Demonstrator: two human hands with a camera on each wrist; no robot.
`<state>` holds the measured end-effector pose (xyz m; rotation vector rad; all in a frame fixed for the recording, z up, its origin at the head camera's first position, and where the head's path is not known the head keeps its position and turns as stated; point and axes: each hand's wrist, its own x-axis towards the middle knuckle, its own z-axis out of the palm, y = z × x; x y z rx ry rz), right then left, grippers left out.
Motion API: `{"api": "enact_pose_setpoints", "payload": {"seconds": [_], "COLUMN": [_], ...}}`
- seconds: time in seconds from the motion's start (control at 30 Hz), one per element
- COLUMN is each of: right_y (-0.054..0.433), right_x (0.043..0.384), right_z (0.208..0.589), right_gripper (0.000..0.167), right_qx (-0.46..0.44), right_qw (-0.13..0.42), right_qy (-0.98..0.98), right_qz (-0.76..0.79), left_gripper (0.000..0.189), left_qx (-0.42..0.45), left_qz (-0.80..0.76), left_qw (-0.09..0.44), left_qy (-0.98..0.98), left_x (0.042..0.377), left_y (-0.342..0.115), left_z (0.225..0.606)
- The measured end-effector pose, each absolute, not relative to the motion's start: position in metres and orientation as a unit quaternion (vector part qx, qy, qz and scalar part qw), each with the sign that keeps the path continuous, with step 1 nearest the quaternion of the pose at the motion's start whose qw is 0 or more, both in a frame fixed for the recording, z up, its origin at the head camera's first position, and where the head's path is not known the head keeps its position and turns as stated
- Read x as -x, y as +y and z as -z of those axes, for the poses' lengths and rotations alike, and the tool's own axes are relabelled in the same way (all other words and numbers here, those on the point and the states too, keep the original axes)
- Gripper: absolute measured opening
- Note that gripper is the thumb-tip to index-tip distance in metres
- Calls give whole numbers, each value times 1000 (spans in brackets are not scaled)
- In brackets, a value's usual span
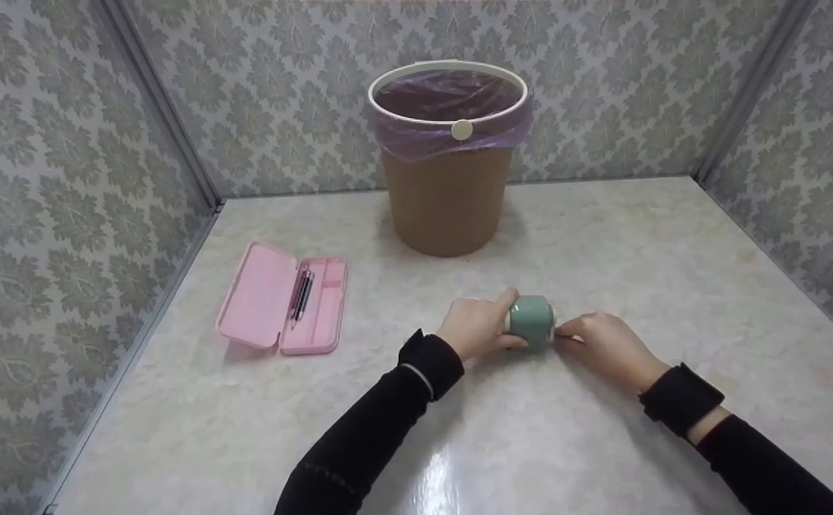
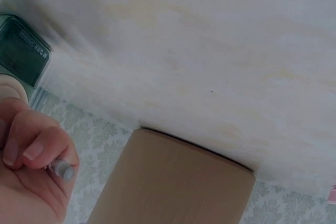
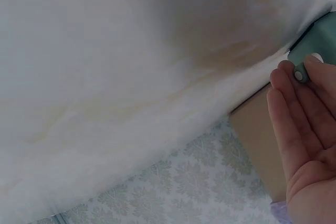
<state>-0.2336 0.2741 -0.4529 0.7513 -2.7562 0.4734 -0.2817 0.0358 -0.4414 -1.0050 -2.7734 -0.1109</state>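
Note:
A green pencil sharpener (image 1: 531, 320) stands on the table between the two hands. Its dark see-through drawer (image 2: 22, 51) shows at the left edge of the left wrist view. My left hand (image 1: 475, 327) is at the sharpener's left side, fingers against its pale round front. Curled fingers hold a pencil there, its grey end (image 2: 64, 170) poking out of the fist; the rest is hidden by the hand and sharpener. On the opposite side, my right hand (image 1: 608, 348) pinches the small green crank knob (image 3: 301, 73) between thumb and fingers.
An open pink pencil case (image 1: 325, 336) with several pencils (image 1: 302, 295) lies to the left. Behind the sharpener stands a brown trash bin (image 1: 447, 197) lined with a purple bag (image 1: 416, 139). Patterned walls border the table at the back and sides.

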Motion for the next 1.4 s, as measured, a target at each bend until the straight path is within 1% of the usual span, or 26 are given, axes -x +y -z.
{"api": "enact_pose_setpoints", "payload": {"seconds": [0.17, 0.33, 0.67, 0.93, 1.2, 1.4], "right_y": [273, 274, 276, 279, 279, 280], "right_x": [232, 230, 222, 216, 214, 213], "right_z": [454, 454, 445, 440, 433, 432], "right_gripper": [11, 9, 9, 9, 11, 13], "right_qx": [-257, -279, -325, -332, -341, -350], "right_qw": [135, 155, 181, 187, 208, 237], "right_qy": [-943, -937, -918, -915, -908, -899], "right_qz": [-163, -146, -137, -134, -124, -114], "left_gripper": [74, 74, 75, 74, 75, 74], "left_qx": [338, 345, 336, 337, 345, 346], "left_qz": [35, 36, 44, 42, 27, 27], "left_qw": [107, 110, 102, 93, 88, 87], "left_qy": [-934, -931, -935, -936, -934, -934], "left_x": [281, 281, 283, 281, 285, 285], "left_y": [36, 35, 33, 36, 36, 37], "left_z": [441, 442, 442, 440, 442, 442]}}
